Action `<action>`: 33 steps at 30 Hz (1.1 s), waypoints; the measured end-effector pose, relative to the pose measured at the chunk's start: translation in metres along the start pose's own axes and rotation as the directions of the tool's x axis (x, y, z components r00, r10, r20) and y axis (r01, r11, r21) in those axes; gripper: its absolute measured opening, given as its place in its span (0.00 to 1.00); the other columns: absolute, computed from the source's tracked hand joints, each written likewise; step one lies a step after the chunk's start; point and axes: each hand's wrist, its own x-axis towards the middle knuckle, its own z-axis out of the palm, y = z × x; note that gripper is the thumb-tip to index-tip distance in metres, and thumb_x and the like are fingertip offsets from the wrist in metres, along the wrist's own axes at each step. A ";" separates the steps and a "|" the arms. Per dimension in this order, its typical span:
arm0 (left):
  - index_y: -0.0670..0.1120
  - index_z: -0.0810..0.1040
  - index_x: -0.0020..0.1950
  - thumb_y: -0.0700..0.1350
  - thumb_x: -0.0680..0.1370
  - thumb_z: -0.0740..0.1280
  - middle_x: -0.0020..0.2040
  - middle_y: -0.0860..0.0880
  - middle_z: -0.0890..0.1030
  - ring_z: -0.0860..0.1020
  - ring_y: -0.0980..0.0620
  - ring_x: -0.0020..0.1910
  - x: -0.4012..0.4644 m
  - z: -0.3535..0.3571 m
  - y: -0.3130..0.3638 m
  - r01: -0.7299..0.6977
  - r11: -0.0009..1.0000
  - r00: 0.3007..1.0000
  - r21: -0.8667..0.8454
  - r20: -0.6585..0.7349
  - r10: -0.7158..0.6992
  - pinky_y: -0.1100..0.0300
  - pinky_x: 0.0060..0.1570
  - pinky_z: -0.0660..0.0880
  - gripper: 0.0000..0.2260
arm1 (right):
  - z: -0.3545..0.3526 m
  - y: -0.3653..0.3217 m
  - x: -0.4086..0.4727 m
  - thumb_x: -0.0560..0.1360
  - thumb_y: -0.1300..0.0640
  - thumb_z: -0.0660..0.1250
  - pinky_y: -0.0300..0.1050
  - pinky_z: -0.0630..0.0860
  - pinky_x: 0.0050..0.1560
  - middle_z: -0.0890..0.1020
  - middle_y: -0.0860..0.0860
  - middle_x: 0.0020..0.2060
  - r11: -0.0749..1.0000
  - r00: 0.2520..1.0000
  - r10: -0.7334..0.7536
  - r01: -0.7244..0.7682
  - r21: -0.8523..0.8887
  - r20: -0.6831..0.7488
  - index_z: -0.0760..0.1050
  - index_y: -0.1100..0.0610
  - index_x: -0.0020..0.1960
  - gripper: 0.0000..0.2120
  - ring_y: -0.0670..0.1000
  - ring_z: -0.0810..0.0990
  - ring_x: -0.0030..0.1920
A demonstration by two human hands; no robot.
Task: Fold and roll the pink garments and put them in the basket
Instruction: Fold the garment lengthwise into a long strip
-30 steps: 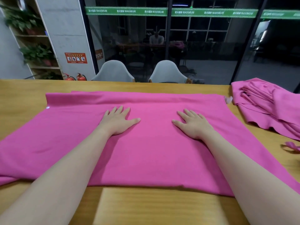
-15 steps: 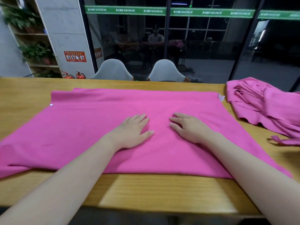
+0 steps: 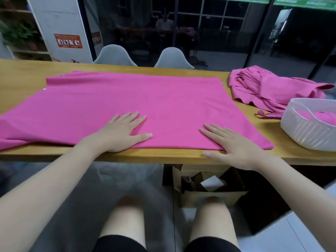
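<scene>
A large pink garment (image 3: pixel 127 104) lies spread flat across the wooden table (image 3: pixel 21 73). My left hand (image 3: pixel 120 133) presses flat on its near edge, fingers straight and spread. My right hand (image 3: pixel 231 144) lies flat at the near right part of the cloth, fingers on the fabric and thumb on the bare wood. A pile of crumpled pink garments (image 3: pixel 269 88) sits at the far right. A white woven basket (image 3: pixel 309 131) stands at the right edge with pink fabric inside.
Two grey chairs (image 3: pixel 114 55) stand behind the table's far side. An open cardboard box (image 3: pixel 209 186) sits on the floor under the table. My knees show below the table's front edge. A glass wall runs behind.
Both hands have slid toward me over the cloth to its near edge and moved apart. The view has tilted down, bringing the basket, the floor and my knees into sight.
</scene>
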 end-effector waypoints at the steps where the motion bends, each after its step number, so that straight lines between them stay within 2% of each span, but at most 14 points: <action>1: 0.62 0.45 0.83 0.83 0.66 0.37 0.84 0.54 0.45 0.44 0.54 0.82 -0.008 0.001 0.005 -0.004 1.000 1.000 -0.012 -0.006 0.004 0.46 0.81 0.43 0.48 | 0.001 -0.002 -0.007 0.72 0.18 0.45 0.46 0.43 0.82 0.46 0.37 0.81 1.000 1.000 -0.001 0.001 -0.016 -0.013 0.45 0.35 0.81 0.43 0.37 0.40 0.80; 4: 0.61 0.49 0.83 0.82 0.68 0.38 0.84 0.55 0.49 0.47 0.53 0.82 -0.028 0.005 0.015 -0.027 0.999 0.998 -0.030 -0.054 0.025 0.47 0.81 0.45 0.47 | 0.008 -0.004 -0.022 0.71 0.17 0.46 0.46 0.45 0.82 0.47 0.38 0.81 0.997 0.998 -0.006 0.001 -0.077 -0.068 0.45 0.36 0.82 0.44 0.40 0.43 0.81; 7: 0.61 0.51 0.83 0.83 0.69 0.41 0.83 0.54 0.52 0.51 0.53 0.82 -0.046 0.010 0.020 -0.072 0.997 0.990 0.034 -0.116 0.076 0.48 0.81 0.49 0.47 | 0.013 -0.003 -0.032 0.74 0.21 0.46 0.45 0.47 0.81 0.49 0.40 0.82 0.995 0.994 -0.019 0.007 -0.104 -0.107 0.46 0.36 0.82 0.41 0.43 0.47 0.81; 12: 0.60 0.46 0.83 0.86 0.65 0.46 0.83 0.55 0.49 0.49 0.52 0.82 -0.066 0.022 0.021 -0.119 0.973 0.982 0.200 -0.123 0.145 0.50 0.81 0.51 0.52 | 0.016 0.008 -0.047 0.82 0.34 0.53 0.44 0.49 0.81 0.53 0.43 0.82 0.992 0.991 -0.032 0.016 -0.124 -0.129 0.48 0.35 0.81 0.31 0.46 0.51 0.81; 15: 0.60 0.43 0.83 0.84 0.68 0.44 0.84 0.53 0.48 0.49 0.51 0.83 -0.065 0.022 0.018 -0.119 0.964 0.980 0.238 -0.129 0.153 0.52 0.81 0.49 0.48 | 0.015 0.012 -0.062 0.85 0.47 0.58 0.44 0.56 0.79 0.61 0.44 0.80 0.998 0.980 -0.028 0.015 -0.065 -0.196 0.57 0.39 0.81 0.25 0.46 0.59 0.80; 18: 0.61 0.43 0.83 0.80 0.72 0.41 0.84 0.54 0.47 0.49 0.51 0.83 -0.067 0.019 0.021 -0.124 0.963 0.980 0.238 -0.122 0.156 0.54 0.81 0.46 0.43 | 0.015 0.019 -0.078 0.83 0.57 0.63 0.45 0.66 0.74 0.71 0.44 0.75 1.000 0.952 0.004 -0.009 -0.015 -0.306 0.69 0.44 0.77 0.23 0.47 0.69 0.75; 21: 0.64 0.44 0.82 0.76 0.76 0.42 0.83 0.55 0.47 0.48 0.54 0.82 -0.073 0.021 0.018 -0.134 0.972 0.975 0.194 -0.152 0.165 0.55 0.81 0.46 0.36 | 0.017 0.024 -0.092 0.79 0.65 0.67 0.50 0.76 0.67 0.76 0.45 0.71 0.998 0.921 0.030 -0.052 -0.047 -0.388 0.75 0.49 0.73 0.25 0.49 0.77 0.69; 24: 0.65 0.46 0.82 0.74 0.78 0.40 0.83 0.57 0.50 0.50 0.55 0.82 -0.077 0.028 0.014 -0.157 0.971 0.965 0.179 -0.184 0.189 0.55 0.81 0.47 0.33 | 0.024 0.027 -0.099 0.73 0.68 0.72 0.52 0.83 0.51 0.82 0.49 0.64 0.985 0.877 0.015 -0.095 -0.142 -0.481 0.79 0.54 0.68 0.25 0.55 0.85 0.57; 26: 0.64 0.54 0.81 0.73 0.79 0.41 0.81 0.57 0.58 0.58 0.53 0.81 -0.079 0.033 0.013 -0.166 0.966 0.941 0.199 -0.262 0.215 0.51 0.79 0.57 0.32 | 0.026 0.028 -0.100 0.72 0.67 0.73 0.52 0.84 0.42 0.85 0.51 0.58 0.979 0.855 0.000 -0.107 -0.176 -0.519 0.80 0.56 0.65 0.22 0.57 0.87 0.48; 27: 0.62 0.63 0.80 0.71 0.81 0.43 0.78 0.54 0.67 0.66 0.51 0.77 -0.080 0.035 0.015 -0.184 0.958 0.905 0.222 -0.343 0.253 0.49 0.75 0.67 0.31 | 0.025 0.026 -0.099 0.73 0.65 0.74 0.52 0.83 0.39 0.86 0.52 0.55 0.975 0.842 -0.010 -0.111 -0.192 -0.539 0.81 0.56 0.63 0.19 0.58 0.87 0.45; 28: 0.58 0.73 0.75 0.68 0.83 0.45 0.71 0.51 0.77 0.76 0.48 0.69 -0.082 0.036 0.017 -0.224 0.943 0.842 0.246 -0.438 0.314 0.48 0.64 0.77 0.29 | 0.024 0.024 -0.098 0.74 0.63 0.74 0.51 0.82 0.36 0.87 0.52 0.51 0.972 0.831 -0.022 -0.113 -0.208 -0.555 0.81 0.57 0.60 0.15 0.59 0.86 0.42; 29: 0.52 0.81 0.67 0.64 0.84 0.47 0.62 0.49 0.83 0.81 0.47 0.59 -0.084 0.036 0.019 -0.266 0.922 0.758 0.280 -0.531 0.380 0.48 0.51 0.82 0.28 | 0.022 0.022 -0.097 0.75 0.62 0.74 0.51 0.80 0.34 0.87 0.52 0.48 0.970 0.825 -0.023 -0.118 -0.211 -0.565 0.81 0.56 0.58 0.12 0.60 0.86 0.40; 31: 0.46 0.84 0.52 0.58 0.86 0.49 0.45 0.49 0.84 0.82 0.46 0.43 -0.089 0.037 0.020 -0.295 0.898 0.630 0.325 -0.641 0.439 0.52 0.33 0.79 0.27 | 0.017 0.016 -0.095 0.77 0.60 0.72 0.51 0.76 0.32 0.85 0.53 0.39 0.972 0.803 0.030 -0.161 -0.169 -0.596 0.81 0.56 0.53 0.06 0.62 0.83 0.36; 33: 0.45 0.80 0.45 0.55 0.86 0.55 0.37 0.50 0.79 0.78 0.47 0.34 -0.093 0.032 0.021 -0.265 0.917 0.583 0.298 -0.708 0.399 0.55 0.26 0.72 0.21 | 0.008 0.015 -0.093 0.78 0.59 0.70 0.53 0.73 0.34 0.83 0.57 0.35 0.971 0.772 0.133 -0.228 -0.076 -0.622 0.80 0.57 0.51 0.03 0.66 0.80 0.36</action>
